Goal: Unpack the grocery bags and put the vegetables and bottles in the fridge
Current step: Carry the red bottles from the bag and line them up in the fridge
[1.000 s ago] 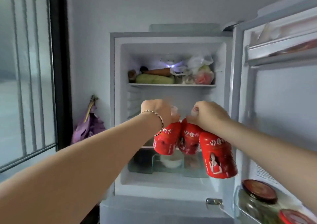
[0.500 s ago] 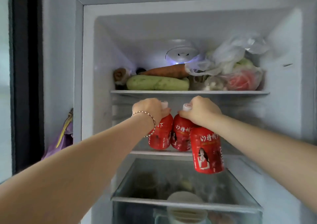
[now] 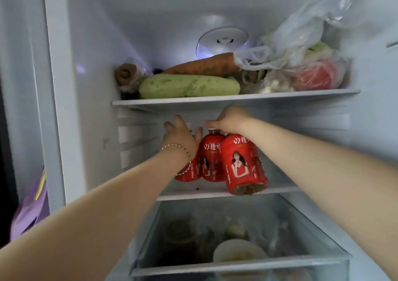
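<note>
Mid shelf: under both hands; 3 red btls on or just over it.
Front btl: hangs tilted below R fingers, base looks clear of the shelf. Full, so I judge it heavy-ish, label slick; take by neck.
Mid btl: cap just under R fingertips; can't tell if gripped.
Left btl: mostly hidden behind L wrist.
R hand: fingers curled round Front btl's neck.
L hand: fingers spread, straight, on Left btl's top.
</note>
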### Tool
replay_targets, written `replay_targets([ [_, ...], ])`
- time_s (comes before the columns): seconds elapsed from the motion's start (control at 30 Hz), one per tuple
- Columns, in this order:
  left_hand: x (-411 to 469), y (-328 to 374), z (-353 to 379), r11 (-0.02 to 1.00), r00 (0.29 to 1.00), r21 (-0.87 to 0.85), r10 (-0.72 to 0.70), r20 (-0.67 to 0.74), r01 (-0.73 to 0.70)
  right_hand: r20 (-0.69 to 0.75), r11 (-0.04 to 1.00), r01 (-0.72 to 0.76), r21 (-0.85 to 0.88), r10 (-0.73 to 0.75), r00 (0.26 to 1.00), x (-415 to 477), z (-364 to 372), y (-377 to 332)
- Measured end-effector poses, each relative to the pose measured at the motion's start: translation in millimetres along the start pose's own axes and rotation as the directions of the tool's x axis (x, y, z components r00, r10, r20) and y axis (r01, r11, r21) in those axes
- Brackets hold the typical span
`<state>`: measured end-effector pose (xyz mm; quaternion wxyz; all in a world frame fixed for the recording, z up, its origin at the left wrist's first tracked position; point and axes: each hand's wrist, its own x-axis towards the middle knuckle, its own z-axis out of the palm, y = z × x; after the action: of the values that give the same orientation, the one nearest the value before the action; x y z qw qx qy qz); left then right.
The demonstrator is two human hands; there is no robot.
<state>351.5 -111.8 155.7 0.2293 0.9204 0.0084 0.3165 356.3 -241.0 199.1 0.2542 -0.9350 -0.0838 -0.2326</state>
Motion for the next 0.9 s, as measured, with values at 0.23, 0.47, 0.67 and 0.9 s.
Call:
replay_targets([
  [0.23,-33,7,23,0.968,0.978,0.143,0.201,0.058,-0.208,-0.279,0.982,-0.044,0.182,0.094,0.956,-46,-20,21],
  [0.47,-31,6,32,0.985,0.986,0.077,0.145,0.087,-0.152,-0.683,0.96,0.256,0.112,-0.113,0.721,-90,-37,21],
  [0.67,-29,7,32,0.985,0.989,0.112,0.122,0.078,-0.13,-0.712,0.951,0.305,0.047,-0.183,0.678,-68,-13,17],
  [0.9,-31,7,34,0.984,0.989,0.111,0.136,0.052,-0.141,-0.616,0.931,0.309,-0.195,-0.361,0.701,-75,5,35],
])
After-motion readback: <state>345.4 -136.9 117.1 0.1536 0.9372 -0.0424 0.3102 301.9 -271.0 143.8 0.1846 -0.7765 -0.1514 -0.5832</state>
